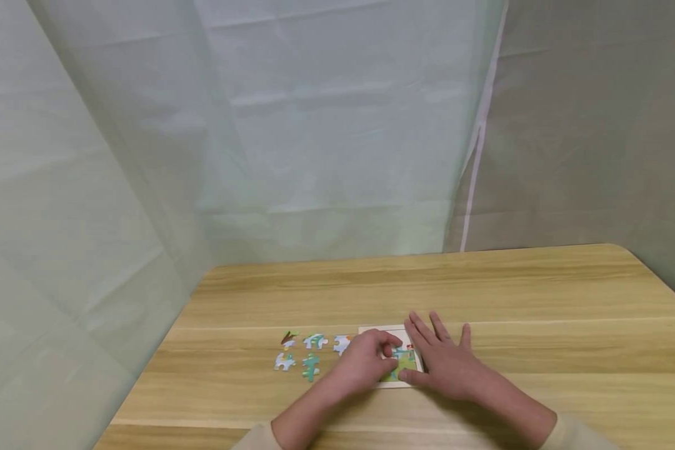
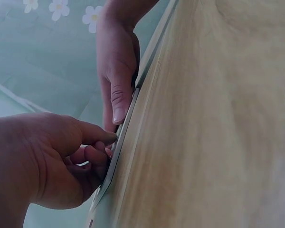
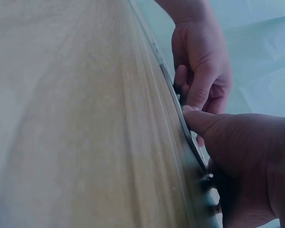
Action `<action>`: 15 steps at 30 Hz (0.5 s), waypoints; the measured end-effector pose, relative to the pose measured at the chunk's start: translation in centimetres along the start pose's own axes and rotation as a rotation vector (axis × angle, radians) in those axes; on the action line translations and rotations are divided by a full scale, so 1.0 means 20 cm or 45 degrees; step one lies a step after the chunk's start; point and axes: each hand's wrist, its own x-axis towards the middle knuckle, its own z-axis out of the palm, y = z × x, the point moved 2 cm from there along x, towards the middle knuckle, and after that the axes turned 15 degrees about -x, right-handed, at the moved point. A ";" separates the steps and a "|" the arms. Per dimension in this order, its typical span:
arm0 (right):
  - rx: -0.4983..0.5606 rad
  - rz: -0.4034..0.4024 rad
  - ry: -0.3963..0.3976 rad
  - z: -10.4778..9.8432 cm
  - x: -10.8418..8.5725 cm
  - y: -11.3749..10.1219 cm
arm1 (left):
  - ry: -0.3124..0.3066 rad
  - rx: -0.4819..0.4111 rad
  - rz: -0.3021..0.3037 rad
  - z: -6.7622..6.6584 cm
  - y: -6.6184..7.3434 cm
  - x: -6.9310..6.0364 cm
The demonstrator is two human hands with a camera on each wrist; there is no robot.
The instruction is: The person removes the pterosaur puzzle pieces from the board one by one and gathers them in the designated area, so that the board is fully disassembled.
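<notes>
A small jigsaw board [image 1: 398,385] with a pale border lies on the table, its green and blue picture partly covered by both hands. My left hand [image 1: 362,361] bends over its left half, fingers curled. The left thumb and index finger pinch at a puzzle piece [image 1: 398,354] in the picture, though the fingers hide most of it. My right hand [image 1: 452,369] lies with spread, straight fingers across the board's right edge, its thumb near the lower right corner. Seen from the left wrist, the right thumb [image 2: 118,102] presses down on the board's edge.
Several loose puzzle pieces lie left of the board, among them a green one [image 1: 310,367], a white and blue one [image 1: 284,361] and one with a brown part [image 1: 289,339]. Another white piece [image 1: 341,344] sits close by the left hand. Pale cloth hangs behind the wooden table [image 1: 568,312].
</notes>
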 end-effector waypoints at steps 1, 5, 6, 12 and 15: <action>-0.003 0.000 0.003 0.00 0.00 0.00 | 0.002 0.006 -0.001 0.00 0.00 0.00; -0.011 -0.004 0.000 0.01 0.00 0.00 | 0.024 0.008 -0.001 0.00 0.00 -0.01; -0.010 -0.004 -0.003 0.01 0.01 0.00 | 0.032 0.005 0.002 0.00 0.00 -0.01; 0.008 -0.005 -0.020 0.01 0.01 -0.02 | 0.059 -0.068 0.003 -0.02 0.01 -0.02; 0.009 -0.007 -0.015 0.01 0.00 -0.02 | 0.064 -0.103 0.006 -0.02 0.01 -0.03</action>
